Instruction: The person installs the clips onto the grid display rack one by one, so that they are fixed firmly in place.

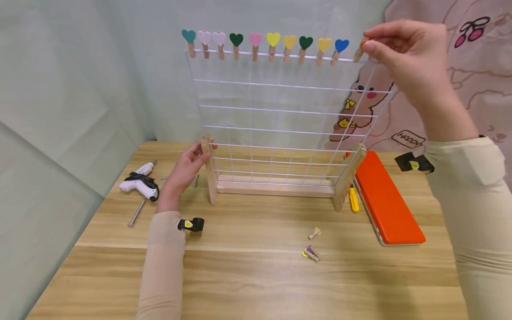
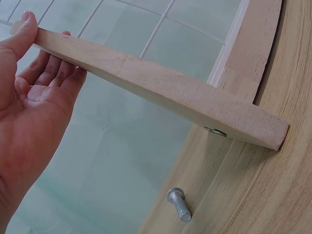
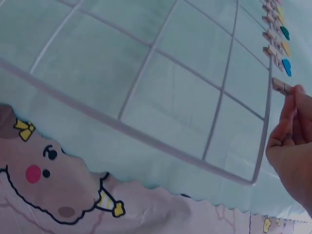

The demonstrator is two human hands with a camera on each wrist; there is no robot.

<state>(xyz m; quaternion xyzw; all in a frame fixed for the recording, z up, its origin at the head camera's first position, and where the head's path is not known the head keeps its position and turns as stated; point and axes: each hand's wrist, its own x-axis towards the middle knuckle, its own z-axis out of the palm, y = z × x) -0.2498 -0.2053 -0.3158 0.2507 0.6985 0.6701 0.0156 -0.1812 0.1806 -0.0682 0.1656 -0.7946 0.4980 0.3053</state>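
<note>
A white wire grid (image 1: pixel 280 109) stands upright in a wooden base (image 1: pixel 276 188). Along its top wire sits a row of small clothespins with colored hearts, a blue one (image 1: pixel 342 46) the rightmost of the row. My right hand (image 1: pixel 418 55) pinches another clothespin (image 1: pixel 358 54) by its orange end at the top wire, right of the blue heart; in the right wrist view this clothespin (image 3: pixel 282 86) meets the wire. My left hand (image 1: pixel 187 166) grips the top of the left wooden post (image 1: pixel 210 178) between thumb and fingers, as the left wrist view confirms.
Several loose clothespins (image 1: pixel 312 254) lie on the table in front. At left are a white glue gun (image 1: pixel 140 183) and a bolt (image 1: pixel 136 213). An orange case (image 1: pixel 388 198) and a yellow-handled tool (image 1: pixel 354 199) lie at right. A printed cloth (image 1: pixel 424 102) hangs behind.
</note>
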